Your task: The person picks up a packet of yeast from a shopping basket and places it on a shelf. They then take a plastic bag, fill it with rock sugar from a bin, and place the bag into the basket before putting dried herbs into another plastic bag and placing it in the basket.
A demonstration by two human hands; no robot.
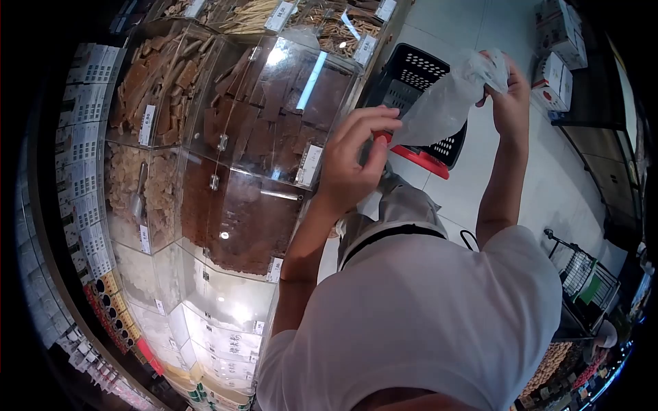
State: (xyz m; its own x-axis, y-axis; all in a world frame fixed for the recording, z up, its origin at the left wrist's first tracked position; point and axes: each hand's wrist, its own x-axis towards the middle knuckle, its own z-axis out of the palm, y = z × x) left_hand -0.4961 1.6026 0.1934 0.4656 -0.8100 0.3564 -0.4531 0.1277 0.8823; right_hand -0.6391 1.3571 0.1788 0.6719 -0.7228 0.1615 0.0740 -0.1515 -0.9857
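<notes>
My right hand [510, 99] is closed around the gathered upper part of a clear plastic bag [435, 113]. The bag hangs slanting down to the left, its lower end close by the fingertips of my left hand [356, 154]. That hand is half curled, with a gap between thumb and fingers, and some red shows through the gap. Below the bag on the floor stands a black shopping basket [391, 92] with a red handle [421, 162], partly covered by the bag.
Clear bulk bins [274, 137] line my left side, holding brown sheets, sticks and powder under hinged lids. One bin has a metal scoop [139, 195]. Cartons [554, 79] stand on the tiled floor at the upper right. A shopping cart [582, 274] is at the right.
</notes>
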